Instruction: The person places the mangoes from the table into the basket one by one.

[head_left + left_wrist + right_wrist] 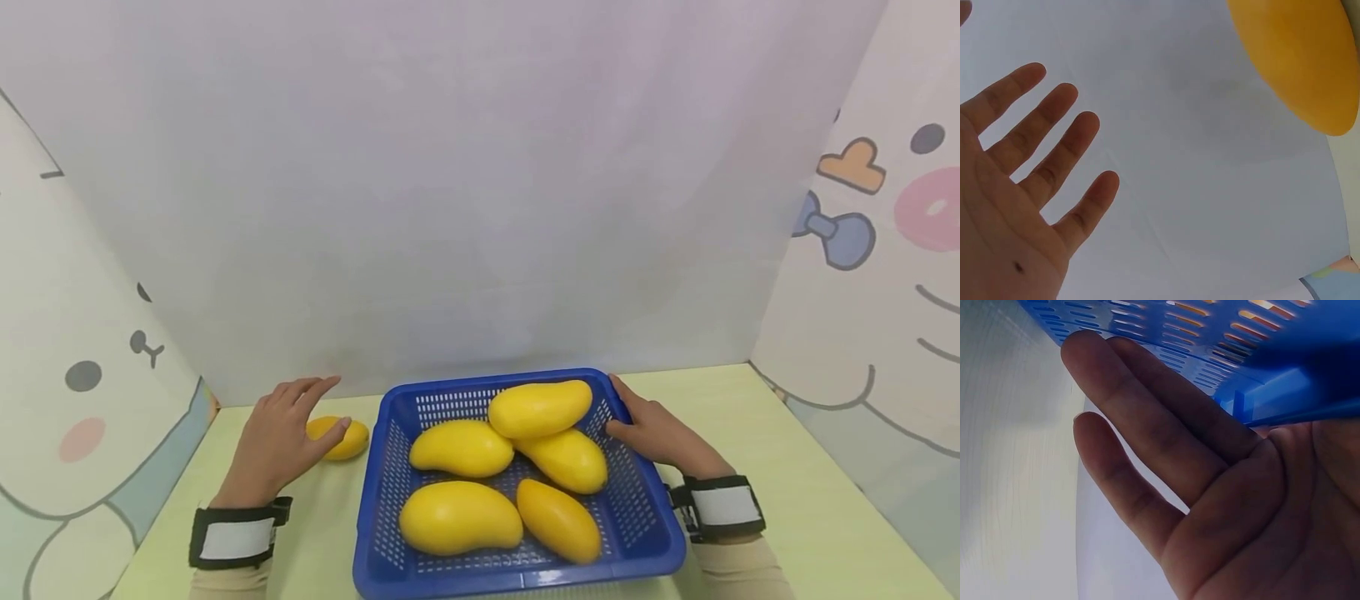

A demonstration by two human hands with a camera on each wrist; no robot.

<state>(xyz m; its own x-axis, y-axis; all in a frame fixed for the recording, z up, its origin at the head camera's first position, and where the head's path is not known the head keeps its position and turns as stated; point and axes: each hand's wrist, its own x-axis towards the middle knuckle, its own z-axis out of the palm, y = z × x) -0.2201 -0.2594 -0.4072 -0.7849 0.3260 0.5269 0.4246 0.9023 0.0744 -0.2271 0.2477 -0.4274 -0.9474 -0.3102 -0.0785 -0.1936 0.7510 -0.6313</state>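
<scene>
A blue plastic basket (517, 581) with slotted walls holds several yellow mangoes (461, 517). My right hand (660, 429) grips its right rim, the thumb over the inner side and the fingers along the outside. In the right wrist view, those fingers (1141, 419) lie against the slotted outer wall. Left of the basket, one more mango (352, 442) lies on the table, partly hidden behind my left hand (277, 437). That hand is raised near it with fingers spread, holding nothing. In the left wrist view, the mango (1310, 56) appears apart from the fingers (1063, 150).
The pale yellow table (780, 467) extends on both sides of the basket. A plain whitish backdrop (465, 208) stands at its back edge. Side panels with cartoon drawings (847, 208) border it left and right.
</scene>
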